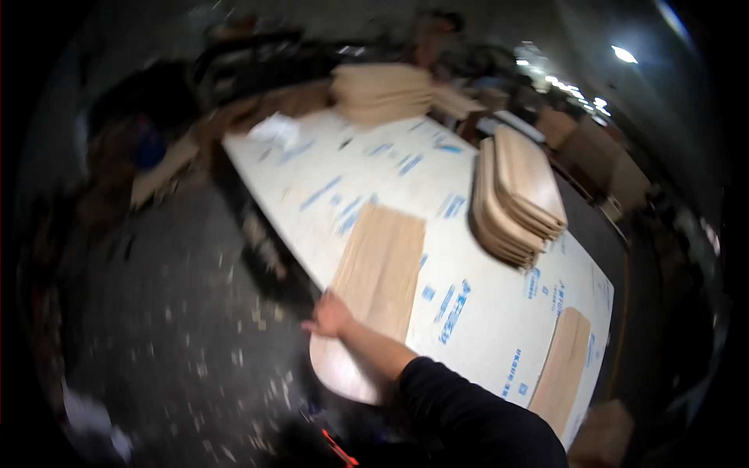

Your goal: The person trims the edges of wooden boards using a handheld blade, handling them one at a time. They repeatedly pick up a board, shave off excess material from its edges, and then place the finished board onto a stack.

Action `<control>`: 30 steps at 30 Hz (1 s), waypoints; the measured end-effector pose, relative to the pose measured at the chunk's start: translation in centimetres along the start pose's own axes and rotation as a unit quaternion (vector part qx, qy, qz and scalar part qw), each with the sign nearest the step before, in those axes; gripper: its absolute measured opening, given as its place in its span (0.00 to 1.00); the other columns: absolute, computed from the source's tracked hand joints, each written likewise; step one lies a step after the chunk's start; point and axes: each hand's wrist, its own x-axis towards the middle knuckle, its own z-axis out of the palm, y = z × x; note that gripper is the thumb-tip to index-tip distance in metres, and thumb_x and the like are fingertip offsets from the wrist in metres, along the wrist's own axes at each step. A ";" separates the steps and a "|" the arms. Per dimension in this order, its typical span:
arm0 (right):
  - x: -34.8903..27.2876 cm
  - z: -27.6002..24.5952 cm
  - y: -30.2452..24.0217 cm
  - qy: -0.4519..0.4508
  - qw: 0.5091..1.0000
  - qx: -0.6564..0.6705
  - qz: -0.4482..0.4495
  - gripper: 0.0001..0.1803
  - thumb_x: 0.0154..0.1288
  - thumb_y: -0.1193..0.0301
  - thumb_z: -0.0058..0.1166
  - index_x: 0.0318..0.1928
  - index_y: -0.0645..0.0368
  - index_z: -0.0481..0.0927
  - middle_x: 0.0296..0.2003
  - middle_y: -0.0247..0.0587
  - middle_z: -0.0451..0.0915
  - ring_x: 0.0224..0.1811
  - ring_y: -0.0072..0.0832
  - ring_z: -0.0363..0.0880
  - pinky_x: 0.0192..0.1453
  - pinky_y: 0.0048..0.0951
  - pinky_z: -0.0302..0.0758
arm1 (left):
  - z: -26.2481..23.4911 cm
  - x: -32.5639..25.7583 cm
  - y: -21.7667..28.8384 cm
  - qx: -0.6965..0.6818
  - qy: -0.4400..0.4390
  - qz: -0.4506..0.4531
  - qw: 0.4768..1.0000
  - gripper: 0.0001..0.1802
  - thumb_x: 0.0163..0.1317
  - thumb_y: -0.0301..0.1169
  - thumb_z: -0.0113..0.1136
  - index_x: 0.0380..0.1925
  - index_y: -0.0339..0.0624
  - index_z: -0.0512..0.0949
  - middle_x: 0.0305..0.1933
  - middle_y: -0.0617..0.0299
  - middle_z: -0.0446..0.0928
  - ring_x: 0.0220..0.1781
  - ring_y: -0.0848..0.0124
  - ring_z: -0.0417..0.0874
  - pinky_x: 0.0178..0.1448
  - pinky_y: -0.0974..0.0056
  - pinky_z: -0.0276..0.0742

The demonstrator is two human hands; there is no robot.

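Observation:
My right hand [331, 316], on an arm in a dark sleeve that enters from the lower right, is at the left edge of a pale wooden board [382, 265]. Its fingers are closed over that edge, with one digit sticking out to the left; motion blurs them. The board is long, straight at the far end and rounded at the near end, which reaches past the table's edge. It lies flat on a white table top [476, 312] with blue printing. My forearm covers part of the board. My left hand is not in view.
A stack of rounded wooden boards [519, 195] stands on the table's right side. Another pale stack [382, 92] is at the far end, beside a crumpled white wrap [277, 129]. A single board [563, 366] lies near right. Scraps litter the dark floor [179, 312].

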 end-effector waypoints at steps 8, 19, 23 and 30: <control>0.3 -10.6 -1.3 0.063 0.997 0.031 0.020 0.25 0.62 0.52 0.49 0.17 0.55 0.82 0.22 0.41 0.80 0.35 0.38 0.76 0.51 0.40 0.68 | 1.3 11.4 6.7 -0.103 -0.107 0.105 0.983 0.26 0.67 0.49 0.54 0.58 0.46 0.75 0.60 0.42 0.71 0.55 0.66 0.76 0.57 0.57 0.72; -15.3 -22.0 13.9 0.104 0.990 -0.031 0.095 0.13 0.45 0.60 0.67 0.34 0.48 0.83 0.32 0.38 0.78 0.39 0.42 0.77 0.42 0.42 0.76 | -16.9 28.7 8.3 0.109 -0.040 0.597 0.794 0.17 0.63 0.42 0.57 0.44 0.42 0.79 0.42 0.49 0.78 0.41 0.60 0.79 0.47 0.56 0.75; -21.3 -18.5 10.6 0.070 0.985 -0.091 0.128 0.18 0.54 0.69 0.55 0.48 0.45 0.83 0.35 0.38 0.73 0.42 0.39 0.75 0.44 0.39 0.75 | -17.8 35.9 11.9 0.088 -0.015 0.641 0.762 0.13 0.62 0.38 0.58 0.41 0.43 0.80 0.38 0.53 0.79 0.38 0.60 0.80 0.43 0.57 0.76; -29.3 -16.6 -0.8 0.102 0.959 -0.006 0.264 0.30 0.51 0.74 0.57 0.59 0.48 0.76 0.51 0.41 0.77 0.53 0.41 0.77 0.55 0.38 0.75 | -9.1 42.2 18.6 -0.048 0.025 0.656 0.753 0.07 0.60 0.32 0.59 0.35 0.45 0.82 0.32 0.58 0.80 0.32 0.61 0.82 0.36 0.59 0.79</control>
